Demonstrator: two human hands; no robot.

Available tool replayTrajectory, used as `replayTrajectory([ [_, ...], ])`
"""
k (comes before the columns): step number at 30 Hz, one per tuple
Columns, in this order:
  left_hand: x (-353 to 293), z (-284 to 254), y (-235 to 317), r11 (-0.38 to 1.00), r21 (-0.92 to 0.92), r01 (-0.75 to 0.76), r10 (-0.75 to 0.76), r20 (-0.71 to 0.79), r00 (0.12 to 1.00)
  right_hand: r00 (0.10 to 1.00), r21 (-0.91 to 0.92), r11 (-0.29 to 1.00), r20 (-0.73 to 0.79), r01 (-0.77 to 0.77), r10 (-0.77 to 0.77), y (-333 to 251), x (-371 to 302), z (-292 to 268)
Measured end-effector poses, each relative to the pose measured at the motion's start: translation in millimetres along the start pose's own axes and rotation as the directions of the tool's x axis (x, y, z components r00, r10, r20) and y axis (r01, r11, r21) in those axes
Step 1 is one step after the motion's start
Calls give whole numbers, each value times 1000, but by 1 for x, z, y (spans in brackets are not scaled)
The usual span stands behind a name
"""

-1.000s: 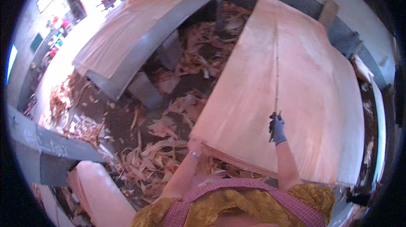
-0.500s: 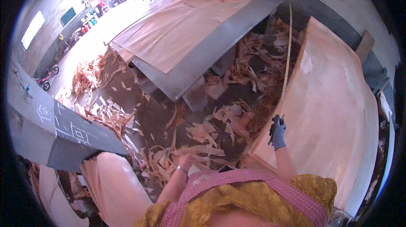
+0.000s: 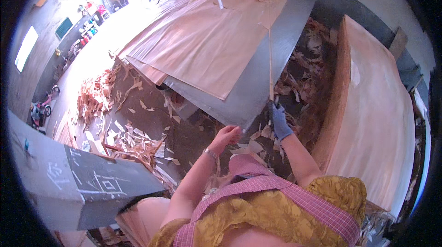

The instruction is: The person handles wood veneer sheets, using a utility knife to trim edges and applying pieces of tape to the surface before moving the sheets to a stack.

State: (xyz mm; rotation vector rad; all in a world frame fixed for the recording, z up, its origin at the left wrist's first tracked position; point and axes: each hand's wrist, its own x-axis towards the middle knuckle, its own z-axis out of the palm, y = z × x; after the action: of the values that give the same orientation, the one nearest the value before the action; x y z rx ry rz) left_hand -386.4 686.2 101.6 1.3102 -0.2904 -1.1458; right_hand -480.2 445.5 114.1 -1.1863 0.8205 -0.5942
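Note:
My right hand (image 3: 280,123), in a blue-grey glove with dark fingers, is closed round the near end of a long thin bamboo stick (image 3: 270,63). The stick reaches away from me, its far part over a grey tabletop (image 3: 292,31) and the thin pale wood veneer sheets (image 3: 193,44) spread there. My bare left hand (image 3: 224,139), with a band on the wrist, is held in a loose fist beside the table's near corner. Nothing shows in its fingers.
A tall stack of veneer sheets (image 3: 377,109) stands at the right. Torn veneer scraps (image 3: 138,143) litter the floor. A grey block with chalk marks (image 3: 60,187) stands at near left, with more veneer (image 3: 147,215) behind it. A small pink bike (image 3: 43,109) is far left.
My right hand and the stick have swung left, from beside the right-hand stack to over the table. My left hand has risen forward to the table corner. The view has moved closer to the table.

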Motion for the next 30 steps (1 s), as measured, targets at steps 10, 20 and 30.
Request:
replayTrajectory([
  [10,100,-162,105,912,320,256,-222,-141,965,982,-933,343,53,113,-180,70,90,200],
  [20,134,-327,172,686,727,12,231,-234,944,899,-675,737,-312,17,-307,129,120,231],
  [30,170,-486,212,837,547,-21,107,-125,986,993,81,996,-117,43,-34,-44,170,511],
])
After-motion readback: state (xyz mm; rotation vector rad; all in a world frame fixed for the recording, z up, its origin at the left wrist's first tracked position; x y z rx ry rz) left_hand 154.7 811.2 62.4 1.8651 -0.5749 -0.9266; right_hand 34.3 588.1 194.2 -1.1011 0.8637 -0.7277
